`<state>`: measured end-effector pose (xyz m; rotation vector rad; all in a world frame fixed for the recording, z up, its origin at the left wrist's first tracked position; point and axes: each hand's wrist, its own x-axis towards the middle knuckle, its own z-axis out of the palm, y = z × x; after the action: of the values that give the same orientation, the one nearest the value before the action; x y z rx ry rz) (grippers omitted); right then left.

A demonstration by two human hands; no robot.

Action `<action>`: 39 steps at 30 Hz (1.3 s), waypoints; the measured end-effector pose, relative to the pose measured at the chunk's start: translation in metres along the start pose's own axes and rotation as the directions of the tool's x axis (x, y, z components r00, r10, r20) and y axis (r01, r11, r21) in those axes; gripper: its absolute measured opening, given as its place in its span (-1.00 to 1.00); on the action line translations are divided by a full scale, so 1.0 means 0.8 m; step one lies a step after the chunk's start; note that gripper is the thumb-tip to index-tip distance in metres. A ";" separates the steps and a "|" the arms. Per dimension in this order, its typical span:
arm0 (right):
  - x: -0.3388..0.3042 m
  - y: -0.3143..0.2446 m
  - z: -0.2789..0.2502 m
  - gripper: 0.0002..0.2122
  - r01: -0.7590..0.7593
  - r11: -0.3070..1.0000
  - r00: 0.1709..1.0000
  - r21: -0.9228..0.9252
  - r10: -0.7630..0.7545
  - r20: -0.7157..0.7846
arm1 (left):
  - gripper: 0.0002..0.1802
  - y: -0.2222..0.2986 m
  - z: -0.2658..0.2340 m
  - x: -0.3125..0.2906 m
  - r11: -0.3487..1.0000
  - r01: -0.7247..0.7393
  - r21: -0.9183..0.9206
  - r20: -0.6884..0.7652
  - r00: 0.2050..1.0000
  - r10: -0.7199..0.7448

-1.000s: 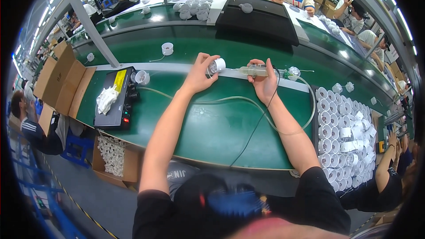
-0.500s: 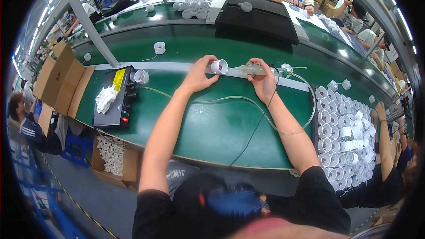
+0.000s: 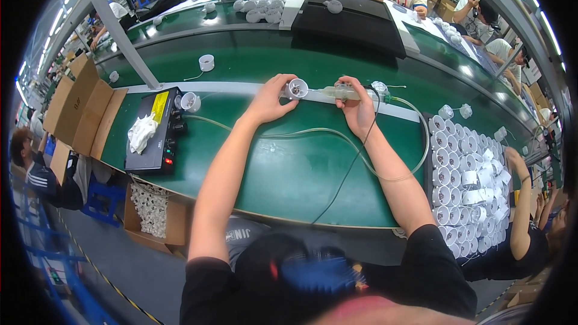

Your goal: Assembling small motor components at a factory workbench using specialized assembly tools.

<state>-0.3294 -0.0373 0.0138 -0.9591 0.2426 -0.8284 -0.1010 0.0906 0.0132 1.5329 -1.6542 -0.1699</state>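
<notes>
My left hand (image 3: 268, 102) grips a small white round plastic cup (image 3: 297, 89) by its side, its open mouth turned toward me with small parts inside. Closed around a clear dispensing syringe (image 3: 344, 92), my right hand (image 3: 357, 110) points the tip at the cup. Whether the tip touches the cup I cannot tell. A clear hose (image 3: 415, 111) loops from the syringe's rear to a black control box (image 3: 147, 147) at the left. Just behind the syringe sits another white part (image 3: 380, 87) on the green belt.
Rows of white cups (image 3: 445, 177) fill the right side, near a co-worker's arm (image 3: 521, 204). A crumpled white cloth (image 3: 142, 132) lies on the control box, with a cup (image 3: 190, 102) beside it. One cup (image 3: 206, 63) rides the belt. An open carton (image 3: 78, 108) stands left.
The cup in my left hand has tilted, showing more of its inside. Loose parts on the belt have shifted left. At the right, the co-worker's arm has moved. My right hand stays nearly still.
</notes>
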 end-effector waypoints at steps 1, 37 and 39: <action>0.000 0.001 -0.001 -0.73 0.001 1.000 1.000 0.000 -0.001 0.006 | -0.42 -0.001 -0.001 0.000 1.000 0.001 -0.003 -0.003 1.000 -0.001; 0.000 0.008 0.002 -0.67 0.050 0.981 0.998 -0.188 -0.042 0.048 | -0.44 0.003 -0.001 0.002 0.999 -0.038 0.005 0.024 0.999 0.037; 0.001 0.007 0.006 -0.67 0.077 0.967 0.996 -0.242 -0.064 0.062 | -0.44 0.004 -0.001 0.001 0.999 -0.034 -0.006 0.027 0.999 0.034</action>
<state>-0.3239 -0.0332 0.0119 -1.2259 0.2692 -0.8495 -0.1029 0.0908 0.0166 1.5036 -1.6985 -0.1771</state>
